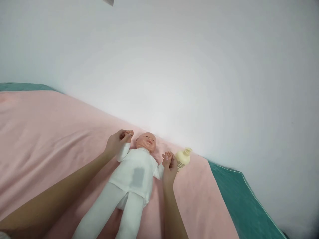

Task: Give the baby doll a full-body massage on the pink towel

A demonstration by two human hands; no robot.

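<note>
A baby doll (124, 176) in a white top and white leggings lies on its back, its head toward the wall. A grey patch marks the front of its top. My left hand (116, 143) is closed round the doll's hand on the left, beside its head. On the other side, my right hand (170, 170) pinches the doll's other hand between thumb and fingers. Both doll arms are bent up and outward. Just right of my right hand is a pale yellow pump bottle (183, 157), its lower part partly hidden by my fingers.
Under the doll spreads a creased pink sheet (50, 122). A green surface (234, 189) shows past its right edge, and green cloth (25, 87) shows at the far left. A plain white wall (159, 66) rises directly behind the doll's head and the bottle.
</note>
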